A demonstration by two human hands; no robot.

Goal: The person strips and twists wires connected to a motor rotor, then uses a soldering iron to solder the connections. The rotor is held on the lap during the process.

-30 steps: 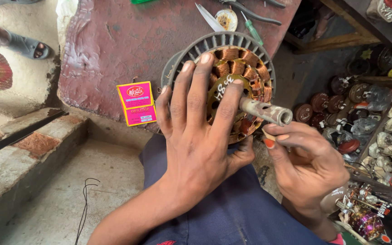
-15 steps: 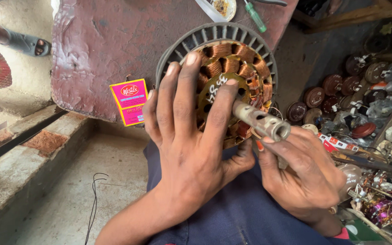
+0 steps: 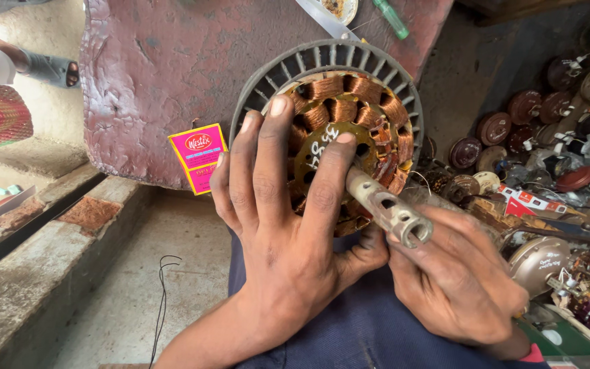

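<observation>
A round fan motor (image 3: 349, 116) with copper windings and a grey slotted rim stands on edge over my lap. A metal shaft (image 3: 387, 208) with holes sticks out of its middle towards me. My left hand (image 3: 281, 232) lies flat over the windings, fingers spread, thumb hooked under the lower rim. My right hand (image 3: 462, 280) is curled against the motor's lower right side, beneath the shaft. What its fingertips touch is hidden.
A worn reddish table top (image 3: 172, 75) lies behind the motor, with a pink packet (image 3: 198, 156) at its edge and a green-handled screwdriver (image 3: 390, 17) on top. Several old motors and parts (image 3: 548, 137) crowd the right. A concrete ledge (image 3: 49, 253) runs at left.
The motor has shifted slightly and looms closer. My right hand has slid up under the shaft against the motor. My left hand stays spread on the windings.
</observation>
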